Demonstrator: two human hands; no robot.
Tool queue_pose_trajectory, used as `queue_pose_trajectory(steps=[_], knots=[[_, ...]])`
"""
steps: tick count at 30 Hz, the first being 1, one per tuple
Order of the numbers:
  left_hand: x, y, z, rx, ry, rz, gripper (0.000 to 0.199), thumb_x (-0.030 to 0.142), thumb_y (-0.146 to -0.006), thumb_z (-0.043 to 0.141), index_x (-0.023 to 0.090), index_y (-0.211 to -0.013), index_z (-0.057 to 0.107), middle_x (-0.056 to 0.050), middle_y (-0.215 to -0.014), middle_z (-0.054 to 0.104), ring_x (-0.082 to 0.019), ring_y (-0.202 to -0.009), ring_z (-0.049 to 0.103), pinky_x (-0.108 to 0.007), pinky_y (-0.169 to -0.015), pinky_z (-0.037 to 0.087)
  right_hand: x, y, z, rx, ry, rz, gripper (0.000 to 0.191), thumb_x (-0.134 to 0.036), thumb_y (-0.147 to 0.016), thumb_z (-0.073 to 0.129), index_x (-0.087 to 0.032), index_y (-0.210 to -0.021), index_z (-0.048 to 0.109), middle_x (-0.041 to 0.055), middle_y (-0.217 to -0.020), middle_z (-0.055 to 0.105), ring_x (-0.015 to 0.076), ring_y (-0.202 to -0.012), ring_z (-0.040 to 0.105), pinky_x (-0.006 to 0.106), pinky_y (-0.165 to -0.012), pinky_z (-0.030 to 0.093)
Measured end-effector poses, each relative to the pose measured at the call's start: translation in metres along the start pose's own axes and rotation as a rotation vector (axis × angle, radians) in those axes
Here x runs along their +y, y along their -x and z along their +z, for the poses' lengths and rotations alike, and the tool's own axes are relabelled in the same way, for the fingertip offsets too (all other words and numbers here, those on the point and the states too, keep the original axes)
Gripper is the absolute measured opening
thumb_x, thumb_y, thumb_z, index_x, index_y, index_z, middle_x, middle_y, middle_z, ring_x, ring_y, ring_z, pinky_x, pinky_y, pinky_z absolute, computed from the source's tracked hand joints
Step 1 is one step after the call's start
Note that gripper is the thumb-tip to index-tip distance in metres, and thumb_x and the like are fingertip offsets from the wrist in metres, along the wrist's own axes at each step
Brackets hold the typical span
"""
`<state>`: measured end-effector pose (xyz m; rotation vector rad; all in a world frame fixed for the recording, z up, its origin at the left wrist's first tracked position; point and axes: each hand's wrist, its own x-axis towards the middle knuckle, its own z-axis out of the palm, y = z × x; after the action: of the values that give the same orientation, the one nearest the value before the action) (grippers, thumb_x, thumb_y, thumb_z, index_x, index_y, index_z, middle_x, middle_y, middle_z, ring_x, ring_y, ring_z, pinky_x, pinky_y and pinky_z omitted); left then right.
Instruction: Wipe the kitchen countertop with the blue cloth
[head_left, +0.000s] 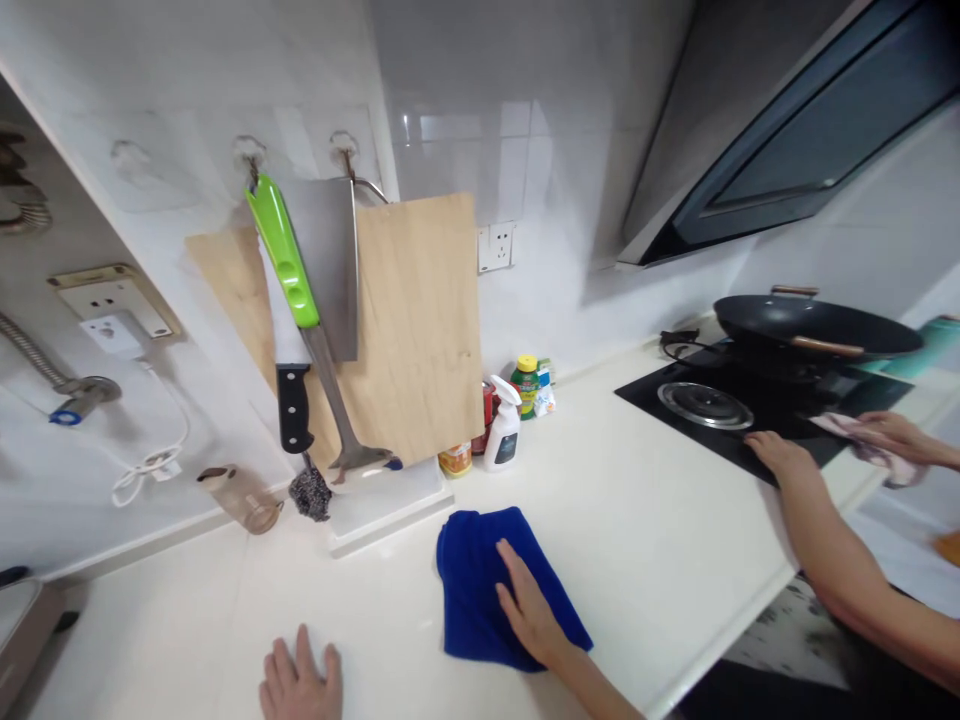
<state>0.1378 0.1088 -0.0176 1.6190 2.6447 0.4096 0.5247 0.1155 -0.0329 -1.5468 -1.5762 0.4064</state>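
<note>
A folded blue cloth (476, 590) lies on the white countertop (375, 640). My right hand (531, 612) rests flat on top of it, fingers stretched out and not wrapped around it. To the left, my left hand (301, 680) lies on the bare counter with its fingers spread and nothing in them. Beyond the cloth stands a white spray bottle (503, 430). A raised white board or ledge (390, 515) sits just behind and left of the cloth.
A wooden cutting board (420, 330), a green-handled spatula (289, 260), a cleaver (326, 270) and a knife (294, 405) are by the wall. Right, a co-worker's hands (780, 455) work at the cooktop (645, 395), one with a pale cloth (885, 460), near a wok (817, 325).
</note>
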Motion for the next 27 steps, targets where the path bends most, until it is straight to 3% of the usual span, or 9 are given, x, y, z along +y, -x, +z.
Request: queue_pose_trajectory(steps=[2,4,6,7,9,12,16,21,27], knots=[[-0.003,-0.001,0.002,0.007,0.015,-0.006,0.069,0.051,-0.092,0.029,0.013,-0.148,0.041,-0.022,-0.160,0.029,-0.036,-0.150,0.021,-0.054,-0.121,0.020,0.026,0.006,-0.057,0.332,-0.223,0.190,0.057,-0.050,-0.094,0.044,-0.024,-0.144,0.044,0.0111,-0.143,0.053,0.0265,-0.127,0.053,0.045,-0.107,0.046],[-0.004,-0.001,0.006,0.044,0.037,-0.003,0.066,0.049,-0.093,0.028,0.012,-0.146,0.044,-0.023,-0.159,0.031,-0.037,-0.150,0.021,-0.057,-0.119,0.022,0.055,0.008,-0.120,0.581,-0.237,0.288,0.061,-0.047,-0.098,0.025,-0.019,-0.153,0.023,0.0164,-0.146,0.046,0.0270,-0.120,0.058,0.050,-0.101,0.049],[0.005,0.001,0.012,0.104,0.073,0.032,0.061,0.043,-0.094,0.027,0.011,-0.142,0.049,-0.024,-0.158,0.032,-0.039,-0.150,0.019,-0.061,-0.118,0.023,0.074,0.009,-0.166,0.877,-0.052,0.385,0.058,-0.045,-0.095,0.028,-0.015,-0.145,0.037,0.0177,-0.135,0.053,0.0296,-0.115,0.059,0.054,-0.101,0.047],[0.016,0.004,0.015,0.128,0.102,0.080,0.059,0.039,-0.094,0.027,0.010,-0.139,0.052,-0.025,-0.158,0.032,-0.039,-0.151,0.018,-0.063,-0.117,0.023,0.077,0.010,-0.177,0.869,0.051,0.367,0.055,-0.044,-0.094,0.032,-0.014,-0.137,0.047,0.0179,-0.129,0.057,0.0311,-0.115,0.058,0.055,-0.103,0.045],[0.047,0.015,0.021,0.120,0.186,0.250,0.054,0.034,-0.094,0.029,0.009,-0.133,0.057,-0.024,-0.158,0.031,-0.036,-0.151,0.017,-0.061,-0.118,0.025,0.071,0.013,-0.168,0.635,0.114,0.230,0.049,-0.042,-0.093,0.034,-0.014,-0.127,0.055,0.0167,-0.122,0.062,0.0301,-0.113,0.059,0.052,-0.102,0.048],[0.107,0.044,0.031,-0.025,0.333,0.583,0.049,0.032,-0.094,0.035,0.014,-0.134,0.058,-0.017,-0.161,0.029,-0.028,-0.151,0.023,-0.051,-0.120,0.030,0.041,0.016,-0.105,0.264,0.164,-0.036,0.044,-0.034,-0.096,0.035,-0.017,-0.131,0.055,0.0140,-0.133,0.059,0.0250,-0.124,0.054,0.044,-0.106,0.048],[0.152,0.084,0.044,-0.127,0.376,0.834,0.051,0.027,-0.096,0.034,0.018,-0.145,0.046,-0.013,-0.160,0.034,-0.024,-0.147,0.033,-0.050,-0.121,0.030,0.006,0.020,-0.027,0.037,0.390,-0.201,0.054,-0.017,-0.091,0.035,-0.013,-0.145,0.043,0.0126,-0.153,0.040,0.0248,-0.144,0.032,0.046,-0.115,0.039],[0.133,0.099,0.050,-0.094,0.233,0.995,0.055,0.021,-0.096,0.035,0.019,-0.150,0.036,-0.014,-0.159,0.034,-0.024,-0.147,0.032,-0.050,-0.117,0.037,0.002,0.036,-0.012,-0.093,0.591,-0.219,0.058,-0.014,-0.090,0.039,-0.016,-0.148,0.041,0.0090,-0.158,0.033,0.0287,-0.148,0.023,0.050,-0.117,0.034],[0.087,0.135,0.050,0.001,0.135,0.986,0.060,0.018,-0.094,0.038,0.022,-0.153,0.029,-0.011,-0.156,0.040,-0.024,-0.144,0.037,-0.047,-0.114,0.043,0.008,0.049,-0.025,-0.120,0.564,-0.206,0.045,-0.024,-0.098,0.036,-0.019,-0.140,0.053,0.0075,-0.150,0.046,0.0259,-0.139,0.040,0.044,-0.112,0.039]])
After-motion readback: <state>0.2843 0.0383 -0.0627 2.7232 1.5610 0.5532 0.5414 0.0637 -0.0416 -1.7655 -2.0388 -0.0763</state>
